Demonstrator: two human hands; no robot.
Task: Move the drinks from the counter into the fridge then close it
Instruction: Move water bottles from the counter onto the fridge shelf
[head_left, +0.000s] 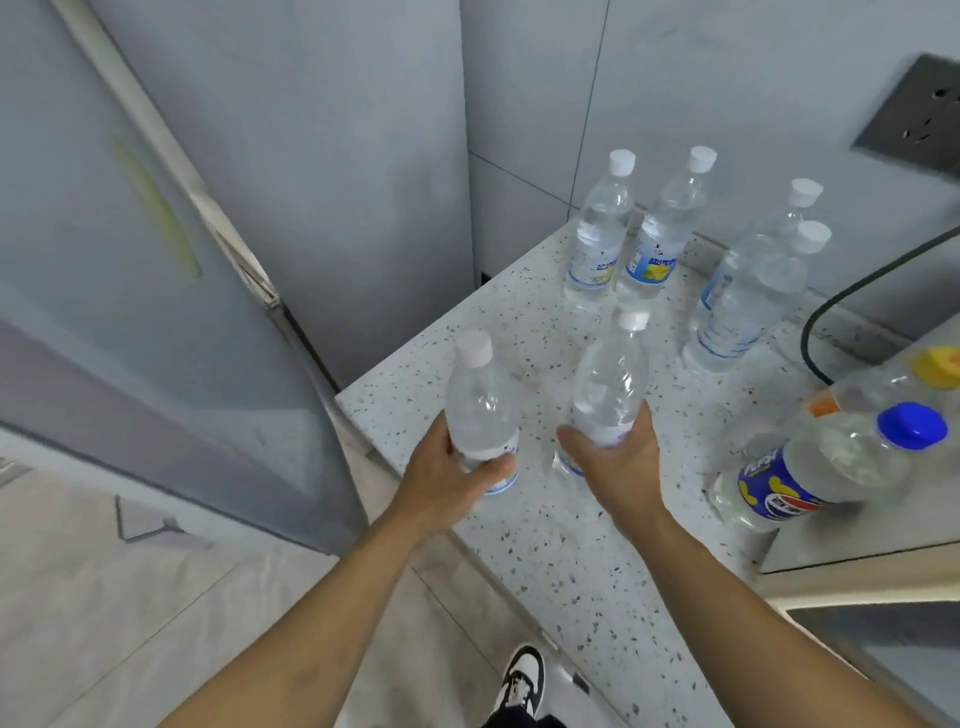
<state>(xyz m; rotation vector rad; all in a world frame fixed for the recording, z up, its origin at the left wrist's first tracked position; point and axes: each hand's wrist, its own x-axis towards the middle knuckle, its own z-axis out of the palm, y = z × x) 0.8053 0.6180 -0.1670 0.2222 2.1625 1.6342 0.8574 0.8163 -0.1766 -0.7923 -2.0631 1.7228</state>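
Observation:
My left hand grips a clear white-capped water bottle near the counter's left corner. My right hand grips a second clear white-capped bottle beside it. Both bottles are upright over the speckled counter. Several more clear bottles stand at the back: two side by side and two further right. A blue-capped bottle with a blue label and a yellow-capped bottle stand at the right. The grey fridge is at the left, its door looking shut.
A black cable loops over the counter at the right, below a dark wall socket. A sink edge lies at the lower right. Tiled floor and my shoe show below.

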